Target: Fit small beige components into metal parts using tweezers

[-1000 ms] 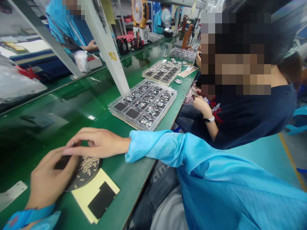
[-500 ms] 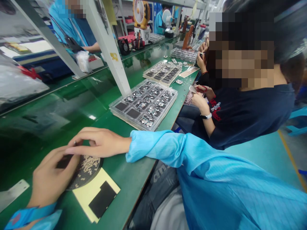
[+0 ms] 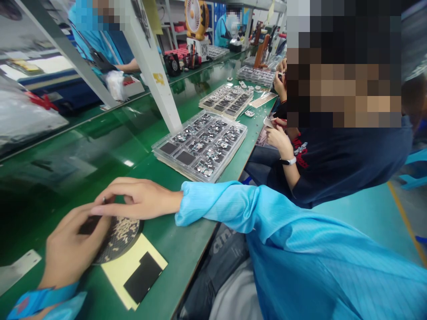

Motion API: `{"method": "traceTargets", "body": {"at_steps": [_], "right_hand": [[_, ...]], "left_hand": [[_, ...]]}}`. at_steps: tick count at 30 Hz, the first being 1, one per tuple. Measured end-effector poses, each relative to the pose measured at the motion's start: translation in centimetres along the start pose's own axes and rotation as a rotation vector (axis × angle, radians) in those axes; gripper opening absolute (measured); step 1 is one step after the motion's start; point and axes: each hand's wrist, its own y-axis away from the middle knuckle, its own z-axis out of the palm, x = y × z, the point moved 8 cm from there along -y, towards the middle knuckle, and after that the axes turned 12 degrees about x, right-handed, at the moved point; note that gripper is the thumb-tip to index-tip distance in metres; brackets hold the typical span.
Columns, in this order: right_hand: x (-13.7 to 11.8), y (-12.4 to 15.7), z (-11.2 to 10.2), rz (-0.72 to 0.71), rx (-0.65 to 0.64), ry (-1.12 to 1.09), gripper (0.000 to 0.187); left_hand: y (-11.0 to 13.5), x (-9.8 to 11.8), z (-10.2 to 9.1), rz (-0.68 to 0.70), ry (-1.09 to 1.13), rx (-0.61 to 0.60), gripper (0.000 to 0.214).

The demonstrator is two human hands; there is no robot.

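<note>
My left hand [image 3: 75, 246] lies low on the green bench [image 3: 187, 231], pinching a small black sheet piece [image 3: 88, 226] over a round dark mesh disc [image 3: 118, 240] scattered with small pale pieces. My right hand [image 3: 136, 199] reaches across from the right, its fingertips pinched on a small metal tip [image 3: 104, 200], perhaps tweezers; my fingers hide most of it. Below the disc lies a cream backing sheet [image 3: 133, 273] carrying a black rectangular pad [image 3: 143, 276].
A clear tray of metal and black parts [image 3: 182, 171] stands beyond my arm, with further trays [image 3: 227, 101] farther along. A white upright post [image 3: 150, 66] rises from the bench. A seated co-worker [image 3: 333, 169] works close on the right. A metal strip [image 3: 20, 266] lies at the left.
My hands stay nearly still over the disc. The co-worker's head has leaned closer to me, and the co-worker's hands have shifted slightly.
</note>
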Motion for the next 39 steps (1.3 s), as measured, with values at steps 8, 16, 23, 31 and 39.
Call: {"method": "traceTargets", "body": {"at_steps": [8, 16, 23, 31, 39], "right_hand": [[0.2, 0.0, 0.1, -0.028, 0.007, 0.018, 0.033], [-0.1, -0.2, -0.2, -0.04, 0.015, -0.025, 0.031], [-0.6, -0.2, -0.3, -0.087, 0.013, -0.004, 0.029], [-1.5, 0.2, -0.2, -0.129, -0.013, 0.122, 0.023], [-1.7, 0.2, -0.1, -0.044, -0.114, 0.195, 0.01]], "left_hand": [[0.1, 0.2, 0.0, -0.001, 0.007, 0.003, 0.028], [0.0, -0.1, 0.1, -0.002, -0.006, -0.01, 0.03], [0.0, 0.0, 0.0, 0.022, -0.002, -0.003, 0.032], [0.0, -0.1, 0.3, 0.036, 0.025, -0.011, 0.029], [0.1, 0.2, 0.1, 0.021, 0.055, -0.022, 0.015]]}}
